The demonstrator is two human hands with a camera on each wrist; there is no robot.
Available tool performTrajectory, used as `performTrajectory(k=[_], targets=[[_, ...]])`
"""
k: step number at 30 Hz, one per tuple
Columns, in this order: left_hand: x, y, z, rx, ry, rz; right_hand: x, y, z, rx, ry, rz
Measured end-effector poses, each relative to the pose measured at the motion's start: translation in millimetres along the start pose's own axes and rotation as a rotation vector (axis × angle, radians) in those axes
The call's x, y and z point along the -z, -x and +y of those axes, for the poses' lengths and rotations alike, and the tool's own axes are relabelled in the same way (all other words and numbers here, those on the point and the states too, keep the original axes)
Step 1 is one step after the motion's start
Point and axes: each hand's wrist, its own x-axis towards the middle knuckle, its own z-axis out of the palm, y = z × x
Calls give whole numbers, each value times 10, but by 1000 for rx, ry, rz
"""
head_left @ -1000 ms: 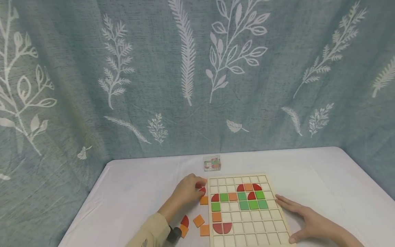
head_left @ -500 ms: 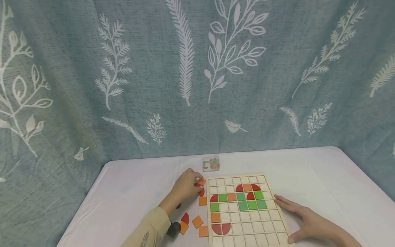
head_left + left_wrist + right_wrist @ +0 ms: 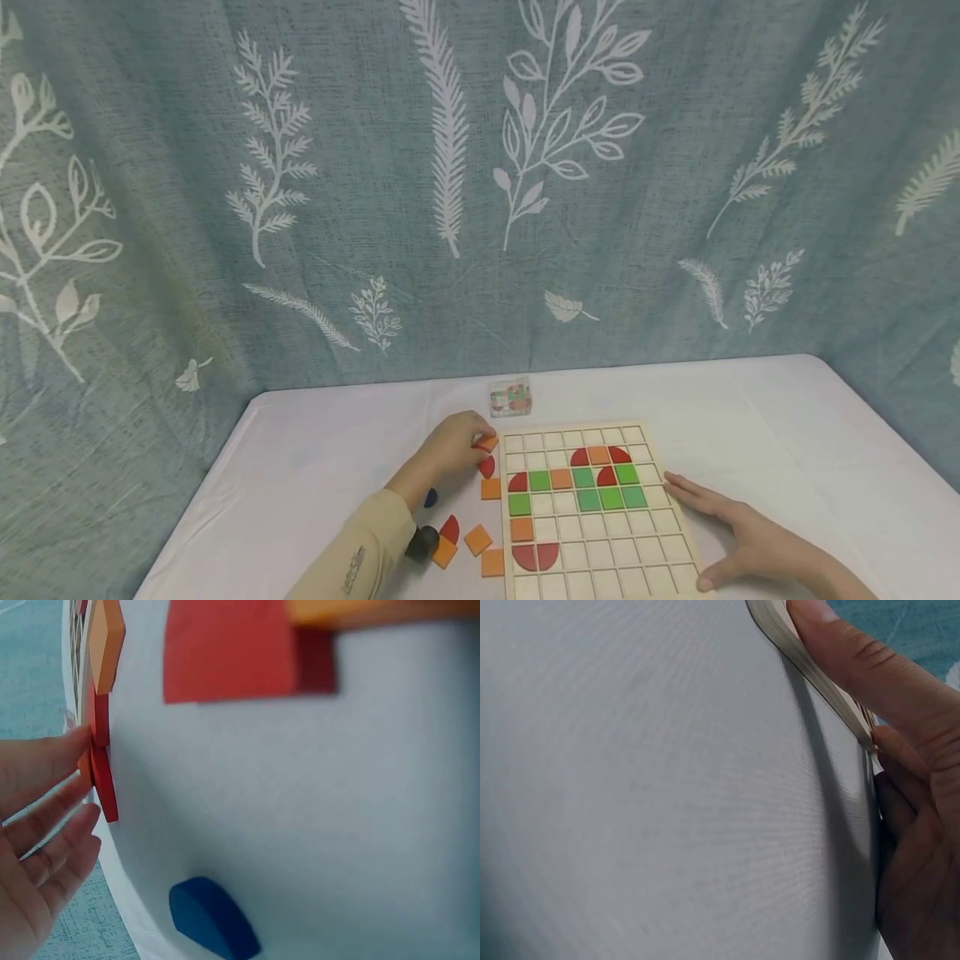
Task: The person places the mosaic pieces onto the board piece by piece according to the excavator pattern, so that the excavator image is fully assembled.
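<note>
My left hand (image 3: 452,446) reaches past the board's far left corner and pinches an orange square tile (image 3: 487,443) between thumb and fingers. Red quarter-round tiles (image 3: 487,467) lie right under and beside these fingertips; the left wrist view shows red pieces (image 3: 105,784) at the thumb tip. The wooden grid board (image 3: 592,554) bears red, orange and green tiles in some of its squares. My right hand (image 3: 757,537) rests along the board's right edge, fingers extended and thumb near the front right corner; in the right wrist view the thumb (image 3: 877,667) touches the rim.
Left of the board lie more orange square tiles (image 3: 491,489), a red quarter-round tile (image 3: 450,529) and a dark blue piece (image 3: 431,497). A small clear case with a tile pattern (image 3: 510,398) stands behind the board. A patterned curtain (image 3: 480,208) hangs beyond the white table.
The left hand's fingers have taken hold of the orange tile, now showing between thumb and fingers. The right hand stays at the board's edge. The head view has shifted slightly.
</note>
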Motion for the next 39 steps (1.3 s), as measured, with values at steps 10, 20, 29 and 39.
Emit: performTrajectory(k=[10,20,29,39], targets=[[67,-87,49,54,-45,-41,8,11,-4,-18,-5,-2],[-126,-236,753,-107,-106,-37,11,-1,26,33,17,11],[-582,-396,1613,-303,-317,-129,22,6,50,109,9,27],[-861,-525,1855,-225,-419,-123,6,11,85,125,44,55]])
